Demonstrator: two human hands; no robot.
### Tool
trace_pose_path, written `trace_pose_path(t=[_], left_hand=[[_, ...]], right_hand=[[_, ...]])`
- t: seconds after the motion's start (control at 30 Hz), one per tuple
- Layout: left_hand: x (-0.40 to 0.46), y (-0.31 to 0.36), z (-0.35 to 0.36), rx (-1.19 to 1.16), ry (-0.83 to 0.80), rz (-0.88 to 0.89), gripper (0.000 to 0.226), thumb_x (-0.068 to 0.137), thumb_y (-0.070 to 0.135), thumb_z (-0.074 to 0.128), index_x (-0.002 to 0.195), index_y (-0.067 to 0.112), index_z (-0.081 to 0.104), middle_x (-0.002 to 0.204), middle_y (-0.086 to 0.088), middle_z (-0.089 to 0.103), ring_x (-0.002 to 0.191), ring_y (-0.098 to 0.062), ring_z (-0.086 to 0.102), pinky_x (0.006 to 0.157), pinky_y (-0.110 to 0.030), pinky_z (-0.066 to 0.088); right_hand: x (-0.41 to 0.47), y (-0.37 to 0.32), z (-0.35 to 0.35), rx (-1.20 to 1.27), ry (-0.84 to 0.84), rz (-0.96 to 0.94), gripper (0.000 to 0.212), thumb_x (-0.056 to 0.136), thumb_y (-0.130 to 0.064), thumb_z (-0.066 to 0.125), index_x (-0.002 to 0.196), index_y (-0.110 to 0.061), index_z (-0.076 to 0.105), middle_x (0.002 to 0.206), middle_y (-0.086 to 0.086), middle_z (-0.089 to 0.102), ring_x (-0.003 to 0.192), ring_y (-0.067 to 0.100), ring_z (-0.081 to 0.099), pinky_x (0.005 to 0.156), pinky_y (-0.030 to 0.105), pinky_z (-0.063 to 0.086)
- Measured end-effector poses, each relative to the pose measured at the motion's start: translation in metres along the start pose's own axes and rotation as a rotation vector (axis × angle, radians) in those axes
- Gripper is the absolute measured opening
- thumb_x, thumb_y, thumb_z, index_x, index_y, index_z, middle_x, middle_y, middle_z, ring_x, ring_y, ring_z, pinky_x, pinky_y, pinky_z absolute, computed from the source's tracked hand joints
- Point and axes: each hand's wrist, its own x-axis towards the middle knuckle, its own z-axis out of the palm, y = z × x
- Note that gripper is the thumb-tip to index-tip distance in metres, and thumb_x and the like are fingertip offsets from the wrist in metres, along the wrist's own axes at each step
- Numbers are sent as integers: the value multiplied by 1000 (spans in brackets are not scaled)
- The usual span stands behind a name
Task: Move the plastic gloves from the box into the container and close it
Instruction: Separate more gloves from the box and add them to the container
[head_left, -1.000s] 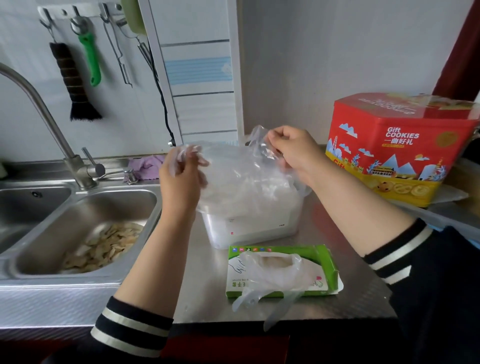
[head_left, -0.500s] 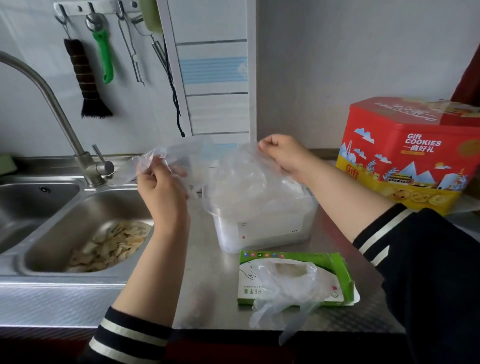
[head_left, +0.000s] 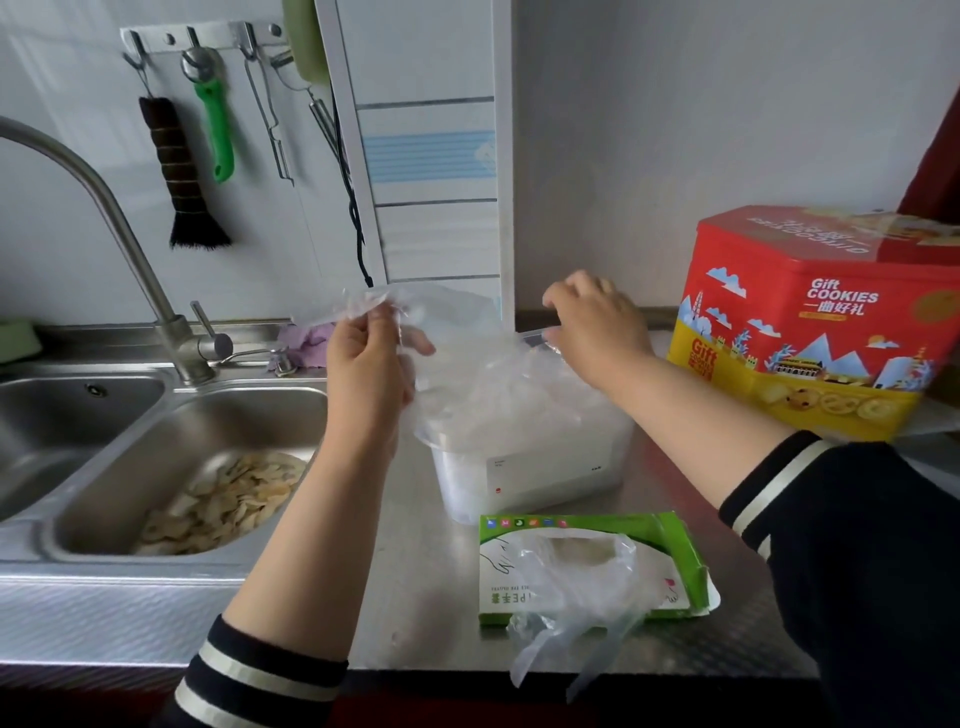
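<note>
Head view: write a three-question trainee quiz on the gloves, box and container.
1. True or false: the white container has its lid on.
2. The green glove box lies: A) in the sink, B) on the counter in front of the container, C) on the cookie tin.
3. What does the left hand hold?

Key: 1 false, gloves heap out of its open top. 2 B. 3 clear plastic gloves; the right hand is at them too.

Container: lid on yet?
No. The container is open at the top, with plastic gloves heaped above its rim while both hands handle the film.
</note>
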Motion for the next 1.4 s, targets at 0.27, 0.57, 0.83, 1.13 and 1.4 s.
trace_pose_path(t=[0.27,0.57,0.83,1.13,1.4], left_hand=[[2,0,19,45,-94,-58,23,105,23,38,94,13,56,54,4,62,34,-9,27,40,-17,21],[24,-9,17,389,-31,48,6,94,22,59,89,19,56,62,7,65,40,-1,42,48,-24,33],[13,-13,10,767,-15,327,9,95,21,54,98,24,61,91,10,64,77,-14,57,69,-26,38],[19,-9,25,1353,-893,129,53,81,46,73,129,32,53,129,4,47,108,-16,55,98,-33,42],[37,-38,39,1598,-1017,115,57,84,35,72,136,25,50,139,5,51,127,-19,48,109,-38,37]], right_hand=[[-19,-33,-37,1272,-339,55,125,47,-76,76,149,-25,24,127,-2,56,118,16,59,98,32,49],[-9,-12,-39,759,-183,312,8,97,-22,52,98,-14,55,79,1,63,48,0,54,42,16,37],[-12,-3,-19,207,-375,267,43,94,-33,56,130,-16,44,123,6,58,107,28,57,80,34,45],[-15,-9,-43,463,-474,149,57,86,-34,71,135,-22,44,120,-2,50,94,15,57,72,28,47],[-6,-9,-5,13,-945,-8,64,95,-14,51,151,-30,24,150,7,36,108,24,55,76,30,53]])
